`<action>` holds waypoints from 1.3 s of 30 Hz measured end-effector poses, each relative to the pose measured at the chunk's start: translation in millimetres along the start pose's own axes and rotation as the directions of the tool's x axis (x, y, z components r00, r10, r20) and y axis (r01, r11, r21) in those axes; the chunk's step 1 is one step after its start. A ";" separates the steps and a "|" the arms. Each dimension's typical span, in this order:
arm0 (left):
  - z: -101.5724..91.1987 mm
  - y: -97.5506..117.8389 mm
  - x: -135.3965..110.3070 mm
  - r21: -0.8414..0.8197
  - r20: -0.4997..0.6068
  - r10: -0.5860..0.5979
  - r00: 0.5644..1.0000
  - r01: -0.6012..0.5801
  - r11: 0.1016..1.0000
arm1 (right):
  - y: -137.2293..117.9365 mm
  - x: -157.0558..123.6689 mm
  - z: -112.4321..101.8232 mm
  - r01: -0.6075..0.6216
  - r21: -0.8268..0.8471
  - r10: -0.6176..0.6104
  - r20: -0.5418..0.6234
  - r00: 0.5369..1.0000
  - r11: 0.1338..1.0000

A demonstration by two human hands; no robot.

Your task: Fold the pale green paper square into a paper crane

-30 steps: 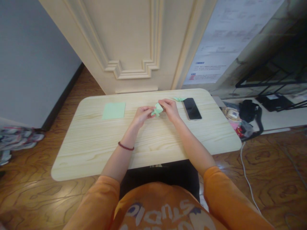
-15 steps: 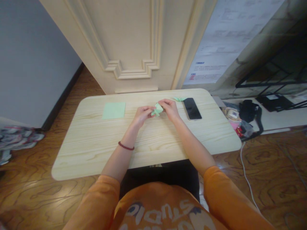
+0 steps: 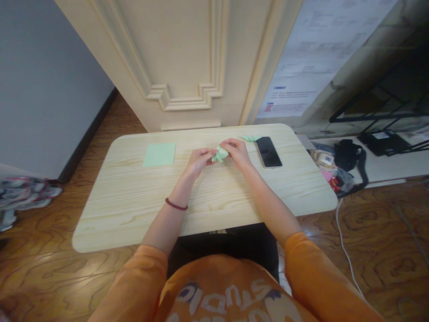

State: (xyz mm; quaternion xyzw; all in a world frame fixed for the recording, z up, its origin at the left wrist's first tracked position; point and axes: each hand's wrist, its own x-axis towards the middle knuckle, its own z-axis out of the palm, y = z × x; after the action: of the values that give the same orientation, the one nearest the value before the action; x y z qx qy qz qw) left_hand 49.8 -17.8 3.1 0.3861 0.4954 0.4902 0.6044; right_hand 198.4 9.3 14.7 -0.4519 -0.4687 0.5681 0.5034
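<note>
Between my two hands, just above the far half of the table, is a small folded piece of light green paper (image 3: 220, 154). My left hand (image 3: 201, 161) pinches its left end between thumb and fingers. From the other side, my right hand (image 3: 236, 151) is closed on the paper's right edge. Its exact shape is partly covered by my fingertips. Right of my right hand lies another folded green paper piece (image 3: 250, 139) with pointed ends, touching or close to the top of a dark-screened phone (image 3: 268, 152).
A flat square stack or sheet of green paper (image 3: 159, 154) lies on the left of the pale wooden table (image 3: 134, 197). The table's far edge meets a cream panelled surface (image 3: 187, 58). On the right, a low shelf (image 3: 385, 167) holds bags and small items; a white cable (image 3: 345, 250) runs along the floor.
Both hands stay in nearly the same place. The folded paper between them has tilted slightly, and the right fingers have shifted a little on it.
</note>
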 end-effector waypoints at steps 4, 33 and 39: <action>0.1 -2.3 2.2 0.007 0.000 -0.005 1.000 0.005 1.000 | -2.0 -1.1 0.4 0.015 0.019 -0.015 -0.017 1.000 1.000; 3.0 3.7 -1.9 0.049 -0.036 0.034 0.999 -0.032 0.998 | -2.9 -3.0 -0.1 -0.032 -0.035 0.034 0.054 0.998 0.999; 4.3 6.7 -5.9 0.132 -0.059 0.083 0.995 -0.074 0.988 | -2.3 -4.3 -0.3 0.018 -0.057 -0.012 0.103 0.995 0.998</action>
State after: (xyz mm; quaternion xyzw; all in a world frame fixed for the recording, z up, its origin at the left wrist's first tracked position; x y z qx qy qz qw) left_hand 52.4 -22.1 11.7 0.4277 0.5300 0.4926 0.5418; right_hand 199.5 5.2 17.1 -0.4330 -0.5137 0.5728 0.4696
